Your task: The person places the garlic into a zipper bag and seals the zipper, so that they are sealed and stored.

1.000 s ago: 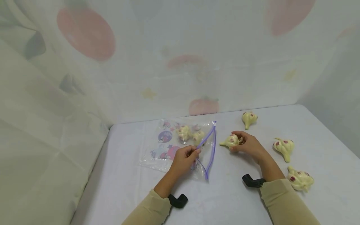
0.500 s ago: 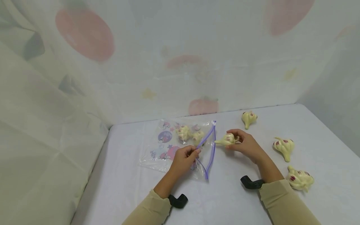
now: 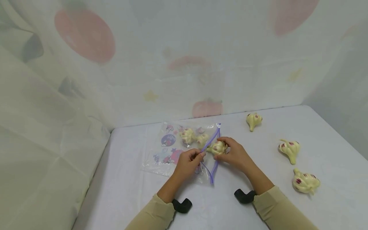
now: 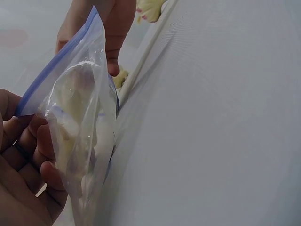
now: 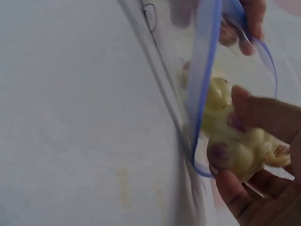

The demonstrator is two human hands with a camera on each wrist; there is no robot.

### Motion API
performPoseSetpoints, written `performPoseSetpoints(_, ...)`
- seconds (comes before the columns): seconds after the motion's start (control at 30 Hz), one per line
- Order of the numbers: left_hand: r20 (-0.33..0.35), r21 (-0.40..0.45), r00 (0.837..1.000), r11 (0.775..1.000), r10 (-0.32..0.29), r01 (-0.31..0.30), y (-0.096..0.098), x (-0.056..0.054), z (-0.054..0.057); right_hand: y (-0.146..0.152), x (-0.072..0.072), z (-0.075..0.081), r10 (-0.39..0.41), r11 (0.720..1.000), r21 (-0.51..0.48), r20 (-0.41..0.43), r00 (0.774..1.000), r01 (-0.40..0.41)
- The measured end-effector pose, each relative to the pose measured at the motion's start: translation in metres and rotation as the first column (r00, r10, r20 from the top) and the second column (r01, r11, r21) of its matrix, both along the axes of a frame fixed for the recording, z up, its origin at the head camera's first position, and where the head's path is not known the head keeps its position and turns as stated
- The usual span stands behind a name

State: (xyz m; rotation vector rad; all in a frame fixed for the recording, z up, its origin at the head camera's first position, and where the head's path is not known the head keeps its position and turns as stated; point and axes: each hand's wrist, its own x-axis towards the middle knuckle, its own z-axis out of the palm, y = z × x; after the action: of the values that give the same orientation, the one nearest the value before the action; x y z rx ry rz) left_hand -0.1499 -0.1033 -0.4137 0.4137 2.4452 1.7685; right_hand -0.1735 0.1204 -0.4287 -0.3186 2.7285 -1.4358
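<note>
A clear zip bag (image 3: 155,159) with pink and purple prints and a purple zip edge lies on the table, its mouth spread toward the right. Two garlic bulbs (image 3: 187,136) show through its plastic. My left hand (image 3: 187,164) pinches the upper zip edge and holds it raised, as the left wrist view also shows. With thumb and fingers my right hand (image 3: 235,155) grips another garlic bulb (image 5: 240,146) at the mouth. This bulb's stem end points into the bag, between the zip edges, while its root end stays by my palm.
Three more garlic bulbs lie on the right of the white table (image 3: 120,191): one far back (image 3: 254,121), one midway (image 3: 289,150) and one nearer (image 3: 306,182). A printed cloth (image 3: 132,64) hangs behind the table, and more cloth hangs at the left.
My right hand has carried its garlic bulb leftward from the table to the bag's mouth, stem first. My left hand has kept its pinch on the zip edge.
</note>
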Motion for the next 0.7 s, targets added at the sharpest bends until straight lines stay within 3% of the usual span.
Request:
performPoseSetpoints(0.1, -0.001, 0.004, 1.0, 1.0, 0.016, -0.016, 0.0, -0.006, -0.014, -0.005, 0.002, -0.002, -0.021, 1.0, -0.007, -0.012, 1.0, 0.02)
performPoseSetpoints(0.27, -0.015, 0.035, 1.0, 0.999, 0.008, -0.007, -0.002, -0.009, -0.021, -0.01, 0.002, -0.002, -0.043, 0.999, -0.003, 0.013, 0.999, 0.043)
performPoseSetpoints(0.5, -0.049, 0.037, 0.999, 0.999, -0.014, 0.016, -0.003, -0.009, -0.02, -0.014, 0.003, 0.0, -0.032, 0.999, -0.006, 0.02, 0.999, 0.032)
performPoseSetpoints(0.7, -0.023, 0.033, 1.0, 0.999, -0.013, 0.013, -0.003, -0.009, -0.017, -0.016, 0.003, 0.0, -0.077, 0.997, -0.028, 0.004, 0.997, 0.077)
